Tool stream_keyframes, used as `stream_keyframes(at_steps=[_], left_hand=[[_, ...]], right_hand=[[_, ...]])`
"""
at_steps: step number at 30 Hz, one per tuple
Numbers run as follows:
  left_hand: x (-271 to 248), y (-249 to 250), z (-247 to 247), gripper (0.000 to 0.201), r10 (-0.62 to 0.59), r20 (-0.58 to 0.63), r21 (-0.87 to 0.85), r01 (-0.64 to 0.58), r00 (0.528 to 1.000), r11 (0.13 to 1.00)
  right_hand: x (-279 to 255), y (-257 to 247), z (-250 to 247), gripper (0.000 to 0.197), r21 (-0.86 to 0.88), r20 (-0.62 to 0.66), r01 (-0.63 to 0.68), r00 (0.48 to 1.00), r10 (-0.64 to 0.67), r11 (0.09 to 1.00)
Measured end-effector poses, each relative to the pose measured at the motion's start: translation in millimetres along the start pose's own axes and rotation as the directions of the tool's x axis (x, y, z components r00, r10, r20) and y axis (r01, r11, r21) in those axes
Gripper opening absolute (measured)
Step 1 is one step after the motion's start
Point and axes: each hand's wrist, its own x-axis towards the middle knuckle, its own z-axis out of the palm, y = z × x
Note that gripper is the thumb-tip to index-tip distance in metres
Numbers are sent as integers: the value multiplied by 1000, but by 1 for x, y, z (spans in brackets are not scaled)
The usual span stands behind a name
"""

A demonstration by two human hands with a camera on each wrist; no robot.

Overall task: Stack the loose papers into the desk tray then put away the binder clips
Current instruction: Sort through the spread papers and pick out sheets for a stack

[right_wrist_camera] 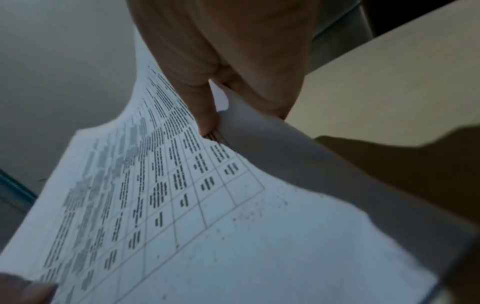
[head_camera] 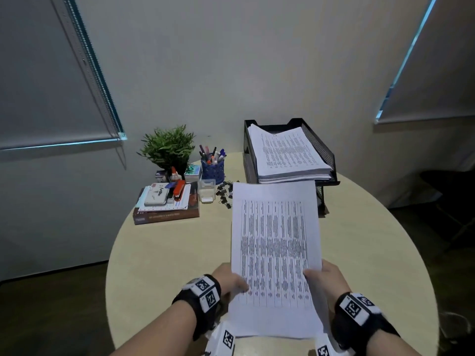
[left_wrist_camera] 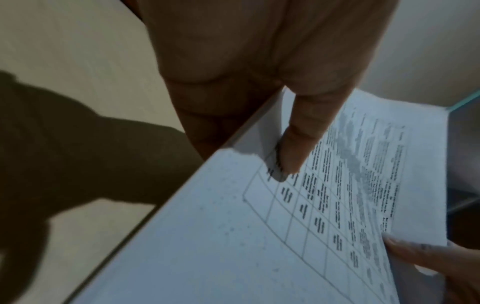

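I hold a sheaf of printed papers (head_camera: 275, 253) above the round table, its far end pointing at the black mesh desk tray (head_camera: 323, 150). My left hand (head_camera: 231, 281) pinches the left edge, thumb (left_wrist_camera: 298, 144) on top of the printed grid (left_wrist_camera: 311, 216). My right hand (head_camera: 323, 276) pinches the right edge, thumb (right_wrist_camera: 205, 109) pressed on the papers (right_wrist_camera: 182, 205). The tray holds a thick stack of printed sheets (head_camera: 288, 155). A cluster of black binder clips (head_camera: 223, 194) lies on the table left of the tray, partly hidden behind the held papers.
At the back left stand a potted plant (head_camera: 168, 147), a blue pen cup (head_camera: 212, 167), a clear plastic box (head_camera: 207, 190), and a book pile with a stapler (head_camera: 167, 204). Bare table top (head_camera: 167, 253) lies left of my hands.
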Motion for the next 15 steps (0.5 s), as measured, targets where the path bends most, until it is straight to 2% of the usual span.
stream_keyframes(at_steps=[2,5,6,7,10,11,12,13,15], left_hand=[[-1,-10,10,50,45,96,15,-46,994,999],[2,-27,18,57,87,212,-70,-74,973,995],[-1,-29,18,49,99,265,-101,-75,959,992],[-4,-30,19,43,109,323,-129,-70,940,989],[-6,-34,20,52,113,510,-230,9,852,973],[-7,-32,21,54,121,556,-269,40,822,962],[-8,-29,21,54,123,571,-300,66,811,952],[-7,-25,21,53,124,553,-317,70,824,946],[-3,-12,19,48,127,454,-347,44,882,937]], right_hand=[[6,21,-2,8,-60,-11,-57,998,56,997],[12,39,-10,8,-123,-59,-137,990,130,983],[14,41,-14,10,-149,-66,-149,988,140,978],[17,41,-18,12,-172,-68,-161,986,151,972],[31,33,-32,4,-232,-81,-155,987,140,960],[38,29,-34,3,-232,-88,-150,987,133,961],[45,24,-37,7,-246,-84,-139,989,122,959],[52,18,-39,12,-238,-78,-128,991,112,963],[61,1,-39,19,-167,-48,-110,993,104,980]])
